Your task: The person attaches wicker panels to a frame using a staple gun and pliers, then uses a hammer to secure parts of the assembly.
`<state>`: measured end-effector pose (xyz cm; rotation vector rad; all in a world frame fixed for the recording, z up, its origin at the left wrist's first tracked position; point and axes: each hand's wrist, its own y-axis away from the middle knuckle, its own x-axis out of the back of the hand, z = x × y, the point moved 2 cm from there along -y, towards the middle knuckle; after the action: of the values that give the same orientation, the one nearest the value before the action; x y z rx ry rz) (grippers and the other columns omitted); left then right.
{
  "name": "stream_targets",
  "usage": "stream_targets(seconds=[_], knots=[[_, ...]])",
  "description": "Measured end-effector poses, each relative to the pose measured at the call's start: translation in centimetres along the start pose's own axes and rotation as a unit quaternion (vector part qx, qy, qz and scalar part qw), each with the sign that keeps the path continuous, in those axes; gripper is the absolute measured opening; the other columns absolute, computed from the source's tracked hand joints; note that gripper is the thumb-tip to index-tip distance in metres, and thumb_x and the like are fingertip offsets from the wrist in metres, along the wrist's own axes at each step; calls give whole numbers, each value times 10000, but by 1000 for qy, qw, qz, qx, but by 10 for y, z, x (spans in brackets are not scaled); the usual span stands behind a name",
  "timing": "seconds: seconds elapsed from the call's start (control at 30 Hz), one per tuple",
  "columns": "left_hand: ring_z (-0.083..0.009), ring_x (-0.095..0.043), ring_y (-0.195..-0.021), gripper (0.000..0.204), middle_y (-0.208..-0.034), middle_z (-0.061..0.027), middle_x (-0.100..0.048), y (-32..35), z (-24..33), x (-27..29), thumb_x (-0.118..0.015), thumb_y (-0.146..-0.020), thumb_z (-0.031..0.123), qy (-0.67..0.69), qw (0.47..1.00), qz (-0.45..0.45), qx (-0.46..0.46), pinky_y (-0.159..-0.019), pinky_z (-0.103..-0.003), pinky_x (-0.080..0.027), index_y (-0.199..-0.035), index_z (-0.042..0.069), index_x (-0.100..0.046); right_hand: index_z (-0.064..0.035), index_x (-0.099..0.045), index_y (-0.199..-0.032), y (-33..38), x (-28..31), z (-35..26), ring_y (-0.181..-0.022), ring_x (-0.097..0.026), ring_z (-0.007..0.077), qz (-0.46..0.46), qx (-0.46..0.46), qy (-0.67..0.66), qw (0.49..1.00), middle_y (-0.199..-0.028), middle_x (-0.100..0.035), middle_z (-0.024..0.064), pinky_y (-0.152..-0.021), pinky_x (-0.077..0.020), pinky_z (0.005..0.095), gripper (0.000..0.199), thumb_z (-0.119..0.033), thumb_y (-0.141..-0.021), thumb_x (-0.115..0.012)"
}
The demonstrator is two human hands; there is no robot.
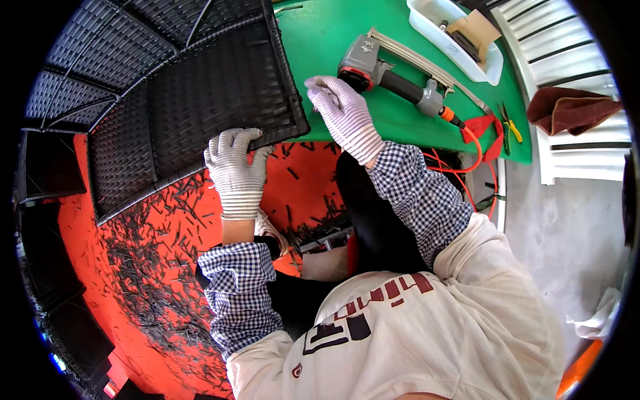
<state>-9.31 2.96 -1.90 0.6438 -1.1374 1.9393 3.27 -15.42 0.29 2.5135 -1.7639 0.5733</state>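
A black woven wicker furniture piece (207, 93) leans over the left edge of the green table. My left hand (235, 170), in a striped glove, grips its near edge, fingers over the weave and thumb below. My right hand (345, 120), also gloved, is raised just right of the wicker corner, apart from it. Its fingers are curled together, and whatever they hold, if anything, is hidden. Just beyond it, a grey and black pneumatic staple gun (393, 80) lies on the table with an orange air hose (475, 143) attached.
A white plastic tub (490, 67) with cardboard and dark pieces stands at the table's (313, 40) far right. Yellow-handled pliers (512, 130) lie beside a red strap (490, 137). Black wicker scraps (153, 287) litter the red floor covering (87, 247). A brown cloth item (567, 110) rests on white slats.
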Motion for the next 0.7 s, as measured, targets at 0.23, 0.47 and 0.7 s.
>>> stream_targets(seconds=[0.23,0.47,0.7], knots=[[-279,-597,-974,349,-998,-34,-674,28,-6,17,-869,-605,165,23,999,12,-25,-879,-409,-480,-909,129,-701,4,-617,-1230,-16,3,3,-837,-651,134,-24,-47,-20,998,-997,-694,91,-793,-549,283,351,-225,-974,-684],[-313,-584,-1043,368,-1060,-77,-641,88,-10,43,-858,-650,115,42,997,-48,-43,-958,-454,-456,-972,109,-680,7,-513,-1369,-69,14,-63,-1163,-627,275,78,134,188,970,-1346,-570,220,-1008,-528,410,703,-391,-862,-794],[-322,-584,-1087,389,-1097,-81,-632,109,-10,51,-835,-661,104,8,998,-38,-48,-976,-468,-462,-1018,125,-683,-49,-667,-1164,-124,-17,-100,-909,-665,182,-46,96,95,990,-897,-704,73,-904,-530,354,501,-451,-885,-776]])
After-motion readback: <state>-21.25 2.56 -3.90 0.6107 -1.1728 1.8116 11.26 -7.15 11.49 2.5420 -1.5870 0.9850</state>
